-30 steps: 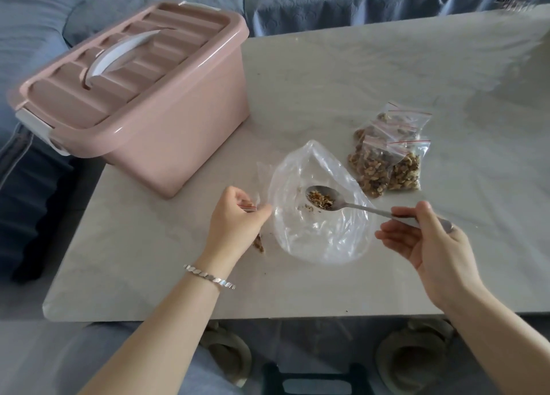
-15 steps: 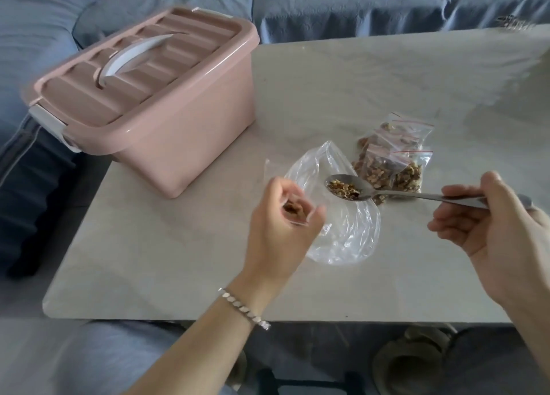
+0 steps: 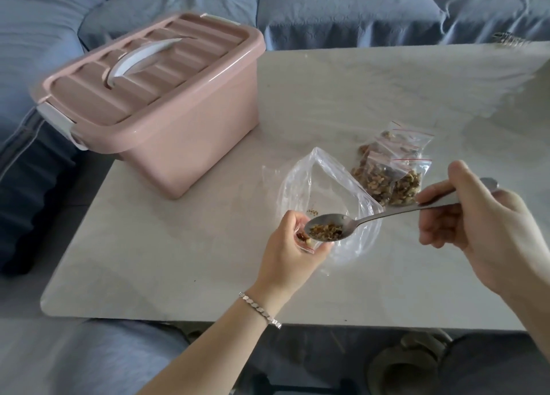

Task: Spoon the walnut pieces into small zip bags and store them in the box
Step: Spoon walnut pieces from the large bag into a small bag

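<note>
The left hand (image 3: 293, 246) pinches a small zip bag (image 3: 304, 240) at frame center; the right hand (image 3: 482, 231) pinches the spoon (image 3: 327, 231) of walnut pieces (image 3: 324, 232) at its mouth.

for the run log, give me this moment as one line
phase: spooning | left hand: holds small zip bag | right hand: holds spoon, walnut pieces in it, at bag mouth | box: closed

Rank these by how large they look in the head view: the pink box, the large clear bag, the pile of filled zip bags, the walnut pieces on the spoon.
1. pink box
2. large clear bag
3. pile of filled zip bags
4. walnut pieces on the spoon, smallest though nearest the camera
</note>
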Motion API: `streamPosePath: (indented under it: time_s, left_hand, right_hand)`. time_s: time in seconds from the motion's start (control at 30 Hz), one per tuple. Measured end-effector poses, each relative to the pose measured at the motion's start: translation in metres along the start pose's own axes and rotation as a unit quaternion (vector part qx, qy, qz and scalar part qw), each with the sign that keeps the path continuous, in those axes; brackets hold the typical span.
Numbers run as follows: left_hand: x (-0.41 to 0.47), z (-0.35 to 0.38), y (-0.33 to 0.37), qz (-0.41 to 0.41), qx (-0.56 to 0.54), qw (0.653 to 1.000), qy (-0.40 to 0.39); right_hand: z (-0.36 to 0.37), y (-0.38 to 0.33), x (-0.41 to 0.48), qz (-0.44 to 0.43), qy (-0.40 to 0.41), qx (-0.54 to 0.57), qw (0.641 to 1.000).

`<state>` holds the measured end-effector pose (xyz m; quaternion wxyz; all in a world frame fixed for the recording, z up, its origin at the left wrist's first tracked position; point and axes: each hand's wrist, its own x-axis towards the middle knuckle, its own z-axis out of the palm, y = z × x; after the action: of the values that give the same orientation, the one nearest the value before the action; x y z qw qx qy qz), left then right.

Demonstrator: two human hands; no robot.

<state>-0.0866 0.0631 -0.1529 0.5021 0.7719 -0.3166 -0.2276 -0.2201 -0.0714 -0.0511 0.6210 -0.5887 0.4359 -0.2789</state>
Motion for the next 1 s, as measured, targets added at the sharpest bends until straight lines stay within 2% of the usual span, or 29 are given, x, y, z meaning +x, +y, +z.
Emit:
streamPosePath:
  time_s: [0.13,0.23,0.43,0.6,0.73,0.9,1.0]
  left_hand:
    - [-0.003,-0.001,0.001,0.016,0.012,1.000,-0.013]
    - [-0.007,-0.003,0.003,0.037,0.015,0.999,-0.009]
    - [-0.010,-0.005,0.003,0.030,0.013,0.999,0.029]
    - [-0.011,-0.004,0.001,0.034,0.033,0.998,0.050]
    - [-0.011,-0.003,0.001,0.019,0.048,0.997,0.058]
    - [-0.012,-0.006,-0.003,0.015,0.063,0.997,0.050]
    - [-0.012,-0.009,-0.003,0.027,0.061,0.996,0.062]
  right_hand:
    - [0.016,-0.007,-0.005,-0.048,-0.033,-0.074,0.996]
    - [0.026,-0.011,-0.016,-0.131,-0.074,-0.154,0.977]
    - [0.030,-0.012,-0.035,-0.324,-0.153,-0.305,0.882]
    - [0.027,-0.008,-0.038,-0.439,-0.145,-0.358,0.811]
    - [0.027,0.003,-0.041,-0.435,-0.170,-0.326,0.822]
    - [0.026,0.010,-0.041,-0.490,-0.186,-0.337,0.782]
    - [0.018,0.012,-0.041,-0.509,-0.164,-0.317,0.783]
